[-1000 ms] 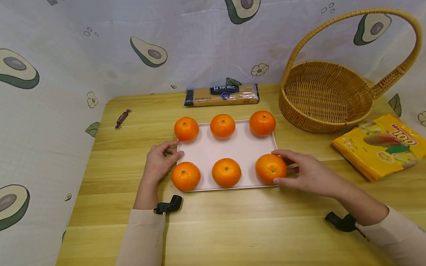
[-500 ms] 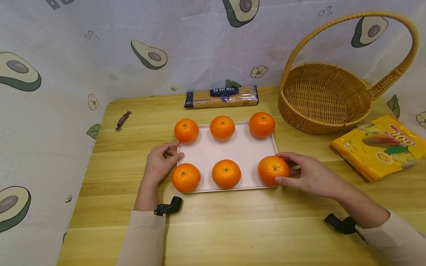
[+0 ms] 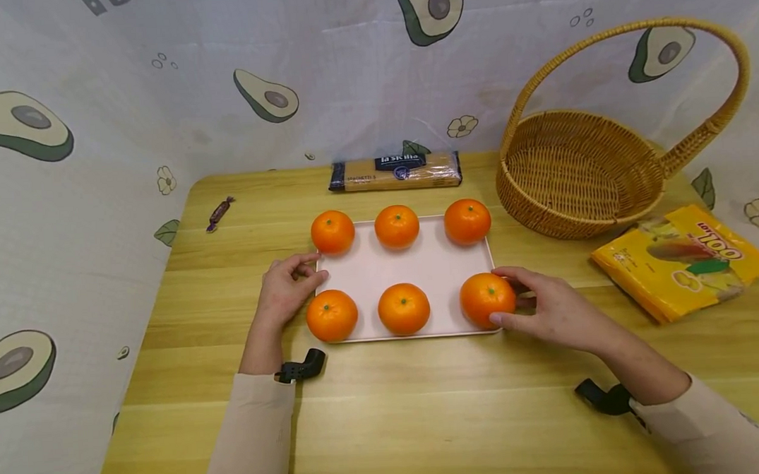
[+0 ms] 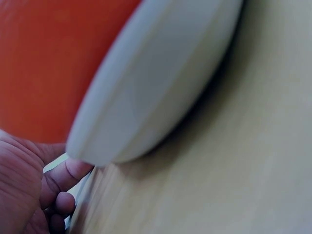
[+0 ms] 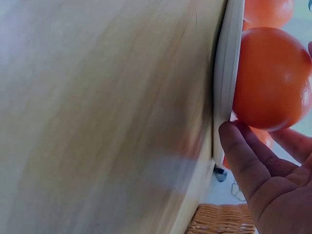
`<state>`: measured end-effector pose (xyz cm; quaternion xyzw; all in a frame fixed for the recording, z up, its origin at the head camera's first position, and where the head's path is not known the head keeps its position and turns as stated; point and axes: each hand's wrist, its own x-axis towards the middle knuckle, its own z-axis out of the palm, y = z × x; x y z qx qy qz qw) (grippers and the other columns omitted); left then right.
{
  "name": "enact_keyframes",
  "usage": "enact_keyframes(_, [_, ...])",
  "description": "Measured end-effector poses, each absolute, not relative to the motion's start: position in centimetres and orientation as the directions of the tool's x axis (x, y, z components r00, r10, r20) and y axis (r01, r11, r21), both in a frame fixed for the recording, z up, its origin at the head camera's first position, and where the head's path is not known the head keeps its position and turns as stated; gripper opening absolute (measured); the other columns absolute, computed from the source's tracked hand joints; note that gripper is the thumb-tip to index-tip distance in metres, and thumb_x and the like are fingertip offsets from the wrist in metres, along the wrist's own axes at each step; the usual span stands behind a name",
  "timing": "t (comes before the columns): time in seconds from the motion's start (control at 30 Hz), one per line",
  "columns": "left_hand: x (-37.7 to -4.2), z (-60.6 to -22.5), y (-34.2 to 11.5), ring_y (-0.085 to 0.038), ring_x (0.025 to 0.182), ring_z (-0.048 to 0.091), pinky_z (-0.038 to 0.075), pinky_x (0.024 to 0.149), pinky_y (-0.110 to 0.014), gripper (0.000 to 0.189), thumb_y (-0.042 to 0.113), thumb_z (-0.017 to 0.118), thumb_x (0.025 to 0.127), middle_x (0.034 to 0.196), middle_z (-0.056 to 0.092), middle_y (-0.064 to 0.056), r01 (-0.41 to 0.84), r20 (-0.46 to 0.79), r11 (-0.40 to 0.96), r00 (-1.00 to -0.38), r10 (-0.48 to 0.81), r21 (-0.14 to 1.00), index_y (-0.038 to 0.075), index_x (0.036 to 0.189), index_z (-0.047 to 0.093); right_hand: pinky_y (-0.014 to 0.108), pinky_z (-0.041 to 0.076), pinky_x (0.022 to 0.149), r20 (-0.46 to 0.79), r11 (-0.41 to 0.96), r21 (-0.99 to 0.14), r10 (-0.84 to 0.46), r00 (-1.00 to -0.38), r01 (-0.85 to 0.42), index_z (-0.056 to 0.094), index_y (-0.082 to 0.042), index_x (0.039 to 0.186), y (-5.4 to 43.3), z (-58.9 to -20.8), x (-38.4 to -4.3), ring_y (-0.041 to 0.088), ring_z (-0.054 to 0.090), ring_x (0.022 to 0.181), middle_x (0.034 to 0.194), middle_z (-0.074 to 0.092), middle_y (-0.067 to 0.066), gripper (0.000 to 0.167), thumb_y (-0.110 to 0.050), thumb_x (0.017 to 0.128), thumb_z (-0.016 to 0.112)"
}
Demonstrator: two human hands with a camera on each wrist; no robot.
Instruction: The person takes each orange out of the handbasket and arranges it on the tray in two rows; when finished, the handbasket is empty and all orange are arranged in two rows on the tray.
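Observation:
A shallow white tray (image 3: 400,264) bears several mandarins in a far row and a near row. My left hand (image 3: 284,289) is at its left edge, thumb and forefinger pinching the rim between the far-left mandarin (image 3: 333,233) and the near-left mandarin (image 3: 332,315). With thumb and fingers about its right side, my right hand (image 3: 551,311) holds the near-right mandarin (image 3: 487,301) at the tray's corner. In the right wrist view that mandarin (image 5: 273,78) sits against the tray's wall (image 5: 226,68), one fingertip beside the rim. Between them in front lies the near-middle mandarin (image 3: 404,309).
A wicker basket (image 3: 580,172) with a tall handle stands at the back right. Before it lies a yellow bag with a mango picture (image 3: 682,262). A spaghetti pack (image 3: 394,173) lies behind the tray, and a wrapped candy (image 3: 220,214) at the far left.
The near-right mandarin has shifted slightly to the right on the tray, with my right hand staying at it. My left hand stays at the tray's left edge.

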<state>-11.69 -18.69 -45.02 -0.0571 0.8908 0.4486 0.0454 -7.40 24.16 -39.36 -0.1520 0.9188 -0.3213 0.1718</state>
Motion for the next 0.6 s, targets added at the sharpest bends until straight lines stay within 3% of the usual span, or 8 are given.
enact_keyframes(0.17, [-11.58, -44.99, -18.78, -0.024, 0.098, 0.047, 0.033, 0.082, -0.033, 0.042, 0.027, 0.078, 0.09, 0.103, 0.07, -0.01, -0.147, -0.137, 0.594, -0.989, -0.061, 0.791, 0.017, 0.13, 0.07, 0.052, 0.056, 0.095, -0.204, 0.741, -0.645, -0.406, -0.891, -0.189, 0.053, -0.005, 0.142, 24.26, -39.45, -7.32, 0.03, 0.065, 0.115, 0.133, 0.066, 0.016, 0.074, -0.046, 0.087, 0.079])
enact_keyframes(0.6, [-11.5, -44.93, -18.83, -0.024, 0.098, 0.048, 0.034, 0.082, -0.033, 0.041, 0.027, 0.078, 0.09, 0.102, 0.071, -0.01, -0.135, -0.127, 0.595, -0.99, -0.055, 0.792, 0.017, 0.129, 0.071, 0.053, 0.054, 0.098, -0.178, 0.726, -0.662, -0.395, -0.901, -0.187, 0.049, -0.003, 0.147, 24.46, -39.19, -7.47, 0.033, 0.064, 0.117, 0.131, 0.065, 0.016, 0.072, -0.039, 0.092, 0.076])
